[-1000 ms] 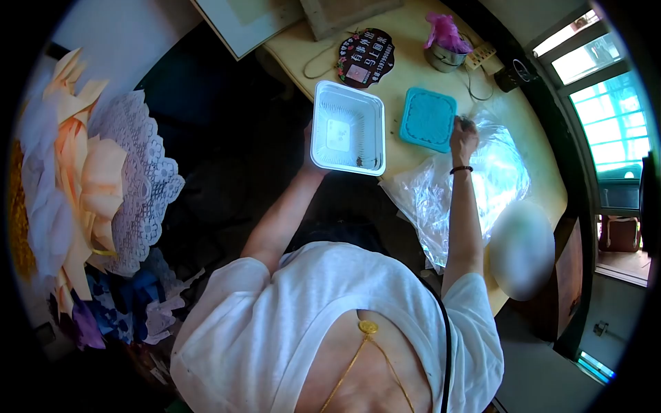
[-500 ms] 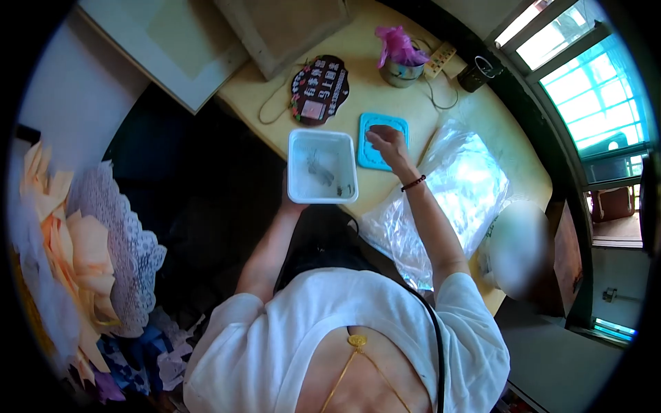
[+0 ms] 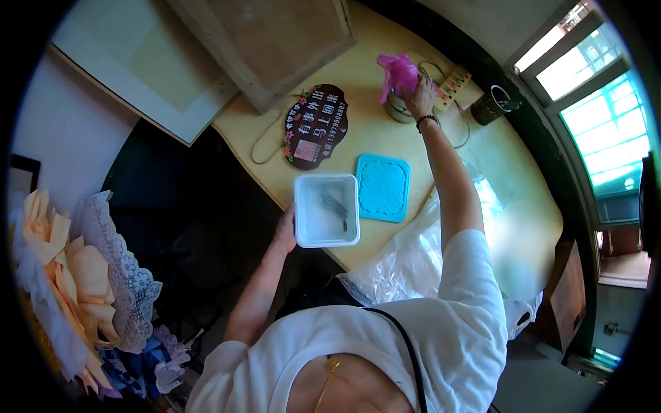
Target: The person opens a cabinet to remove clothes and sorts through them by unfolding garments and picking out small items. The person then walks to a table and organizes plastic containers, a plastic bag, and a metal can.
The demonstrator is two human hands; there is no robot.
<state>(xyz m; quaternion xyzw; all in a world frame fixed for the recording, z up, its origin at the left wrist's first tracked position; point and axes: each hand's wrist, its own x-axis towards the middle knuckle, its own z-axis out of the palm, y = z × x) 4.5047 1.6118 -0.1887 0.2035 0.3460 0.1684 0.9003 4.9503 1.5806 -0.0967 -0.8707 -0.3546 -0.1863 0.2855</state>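
My left hand [image 3: 285, 227] grips the left side of a square white plastic tub [image 3: 303, 210] at the table's front edge. A little water seems to lie in it, with a small dark bit and grey streaks near its right side. My right hand [image 3: 421, 100] is stretched far forward, fingers curled against a bright pink plastic bag [image 3: 397, 74]. That bag pokes out of a small metal pot [image 3: 397, 110]. Beside the tub, a turquoise square lid [image 3: 383, 187] lies flat on the table.
A dark sign with white characters [image 3: 316, 127] lies on the table [image 3: 358, 148], left of the lid. Behind it lean large boards [image 3: 268, 51]. A power strip [image 3: 452, 88] and a dark cup [image 3: 490, 107] stand beyond my right hand. Clear plastic sheeting [image 3: 406, 265] spreads at right.
My right hand has gone from above the turquoise lid forward to the pink bag at the pot. My left hand still holds the tub. The view has shifted, so the table appears lower.
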